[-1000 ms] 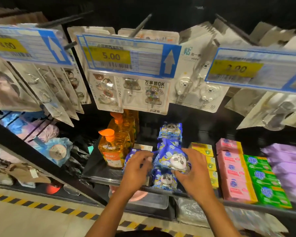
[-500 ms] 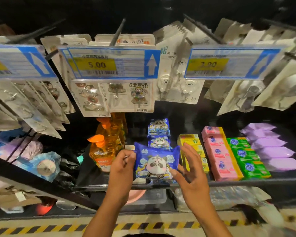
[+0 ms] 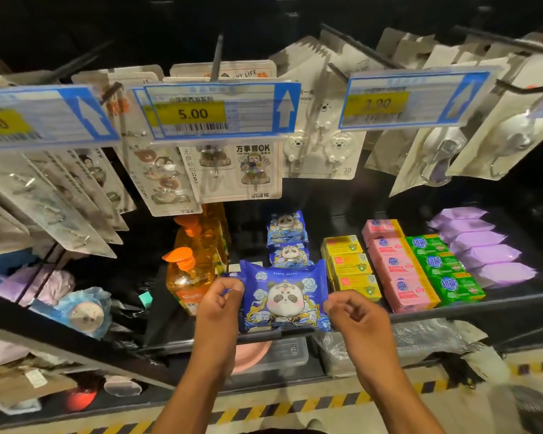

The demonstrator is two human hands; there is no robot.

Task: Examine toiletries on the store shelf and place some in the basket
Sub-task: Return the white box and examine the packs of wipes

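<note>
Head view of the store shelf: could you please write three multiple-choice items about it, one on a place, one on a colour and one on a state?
1. Where do the green boxes lie?
A. on a hook
B. between the pink boxes and the purple packs
C. on the floor

2. What colour is the pump of the front soap bottle?
A. orange
B. white
C. black

3. What is the state of the blue panda pack?
A. hanging on a hook
B. lying in a basket
C. pinched at its side edges by the left hand and the right hand

Answers: 1 B, the green row sits between pink and purple; 2 A, its pump top is orange; 3 C, each hand pinches one edge.
</note>
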